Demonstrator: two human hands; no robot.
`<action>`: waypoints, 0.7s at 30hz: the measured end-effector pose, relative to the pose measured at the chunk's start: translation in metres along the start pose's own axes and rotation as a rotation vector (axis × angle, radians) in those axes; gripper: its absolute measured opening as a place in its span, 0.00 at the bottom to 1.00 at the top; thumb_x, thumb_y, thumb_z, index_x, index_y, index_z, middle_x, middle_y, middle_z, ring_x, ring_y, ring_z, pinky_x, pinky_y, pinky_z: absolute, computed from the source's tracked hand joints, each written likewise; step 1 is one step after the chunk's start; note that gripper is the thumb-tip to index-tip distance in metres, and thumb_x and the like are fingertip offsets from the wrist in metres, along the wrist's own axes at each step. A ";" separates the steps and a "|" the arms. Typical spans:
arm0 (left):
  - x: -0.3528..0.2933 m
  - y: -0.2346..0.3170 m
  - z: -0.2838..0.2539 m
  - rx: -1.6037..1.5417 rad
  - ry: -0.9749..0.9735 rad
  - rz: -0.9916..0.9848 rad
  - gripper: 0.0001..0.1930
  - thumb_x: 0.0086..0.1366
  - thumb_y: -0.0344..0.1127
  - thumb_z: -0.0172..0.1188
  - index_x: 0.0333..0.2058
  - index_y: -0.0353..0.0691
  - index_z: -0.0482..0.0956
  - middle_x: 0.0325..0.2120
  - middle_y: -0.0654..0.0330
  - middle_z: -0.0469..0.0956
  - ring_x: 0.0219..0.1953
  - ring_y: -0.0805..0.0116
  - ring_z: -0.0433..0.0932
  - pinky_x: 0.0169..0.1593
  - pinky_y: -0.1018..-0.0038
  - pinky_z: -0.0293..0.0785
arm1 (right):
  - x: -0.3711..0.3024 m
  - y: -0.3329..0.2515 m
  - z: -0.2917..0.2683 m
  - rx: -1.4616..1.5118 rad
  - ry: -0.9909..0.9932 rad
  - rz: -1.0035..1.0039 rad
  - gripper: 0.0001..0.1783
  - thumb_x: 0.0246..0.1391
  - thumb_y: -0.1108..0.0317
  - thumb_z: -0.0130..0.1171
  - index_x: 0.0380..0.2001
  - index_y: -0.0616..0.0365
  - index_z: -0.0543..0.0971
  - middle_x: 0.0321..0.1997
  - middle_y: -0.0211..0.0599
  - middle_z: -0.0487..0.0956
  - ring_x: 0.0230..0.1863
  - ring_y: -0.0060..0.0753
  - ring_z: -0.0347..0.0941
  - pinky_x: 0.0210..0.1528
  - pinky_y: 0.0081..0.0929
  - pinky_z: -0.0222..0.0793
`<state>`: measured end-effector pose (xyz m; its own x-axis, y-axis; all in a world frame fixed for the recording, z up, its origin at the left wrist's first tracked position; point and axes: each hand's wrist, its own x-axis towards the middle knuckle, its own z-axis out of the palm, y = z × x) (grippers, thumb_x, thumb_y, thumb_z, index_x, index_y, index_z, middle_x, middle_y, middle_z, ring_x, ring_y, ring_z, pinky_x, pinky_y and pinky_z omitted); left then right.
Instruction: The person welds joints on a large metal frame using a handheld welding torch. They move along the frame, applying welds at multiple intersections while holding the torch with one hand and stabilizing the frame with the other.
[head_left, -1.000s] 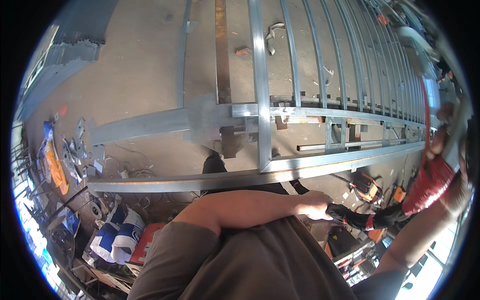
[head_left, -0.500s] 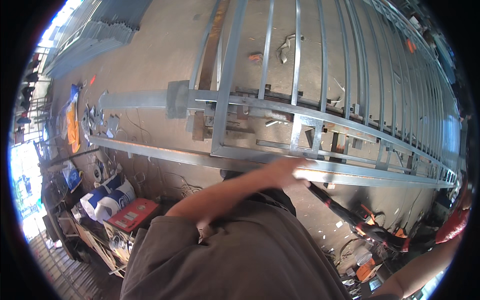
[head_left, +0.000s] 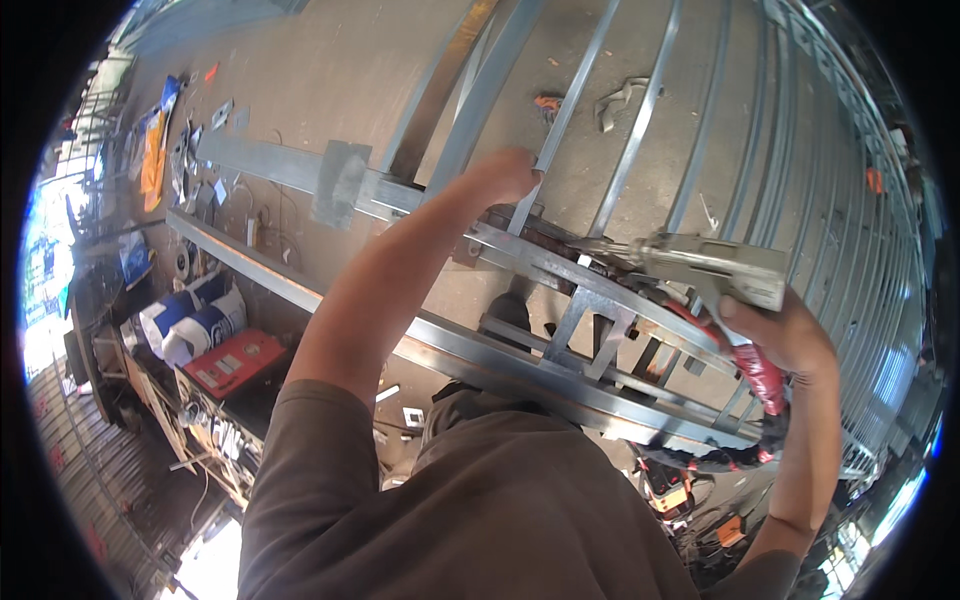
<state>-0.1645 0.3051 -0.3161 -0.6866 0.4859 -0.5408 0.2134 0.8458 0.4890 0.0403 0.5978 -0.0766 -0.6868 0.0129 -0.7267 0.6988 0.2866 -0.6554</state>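
My right hand (head_left: 785, 335) is closed round the red-wrapped grip of a welding gun (head_left: 715, 262). The gun's silver body lies above the frame's lower rail, its slim nozzle pointing left to the joints of the bars. From the grip a thick black cable (head_left: 700, 462) with red bands loops down below the frame. Farther left, my left hand (head_left: 510, 177) has its fingers wrapped round an upright bar (head_left: 572, 103) of the long grey metal frame (head_left: 630, 300), just above the lower rail. Its fingertips are partly hidden behind the bar.
A long steel beam (head_left: 255, 272) crosses close to my body. A grey plate (head_left: 341, 185) rests on the flat bar at left. Beyond stand white-and-blue rolls (head_left: 205, 325) and a red box (head_left: 235, 362). Cloth scraps (head_left: 622, 98) lie on the floor behind the bars.
My left hand has gone from the near beam up and away to an upright bar. My right hand has come in from the lower right, bringing the welding gun over the rail.
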 end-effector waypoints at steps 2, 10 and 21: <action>0.003 0.002 -0.004 -0.026 -0.053 -0.017 0.23 0.67 0.45 0.65 0.53 0.33 0.83 0.44 0.41 0.85 0.48 0.43 0.85 0.54 0.57 0.79 | 0.043 0.002 0.001 0.023 -0.091 0.072 0.35 0.56 0.50 0.76 0.56 0.67 0.77 0.37 0.38 0.82 0.33 0.29 0.80 0.35 0.29 0.79; -0.001 0.004 -0.012 -0.170 -0.029 -0.092 0.23 0.63 0.43 0.68 0.53 0.35 0.85 0.44 0.43 0.86 0.46 0.51 0.87 0.52 0.62 0.80 | 0.150 0.026 0.012 0.079 -0.338 0.164 0.38 0.53 0.47 0.77 0.56 0.64 0.76 0.37 0.36 0.82 0.32 0.28 0.78 0.35 0.29 0.77; 0.002 0.004 -0.014 -0.232 -0.097 -0.151 0.22 0.64 0.44 0.68 0.53 0.38 0.86 0.44 0.45 0.87 0.46 0.51 0.87 0.51 0.61 0.80 | 0.189 0.049 0.020 0.147 -0.447 0.099 0.32 0.57 0.49 0.75 0.52 0.65 0.78 0.36 0.36 0.82 0.30 0.29 0.79 0.32 0.30 0.78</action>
<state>-0.1753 0.3065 -0.3058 -0.6264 0.3870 -0.6767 -0.0585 0.8423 0.5358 -0.0509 0.5948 -0.2499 -0.4845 -0.3889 -0.7836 0.7997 0.1661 -0.5770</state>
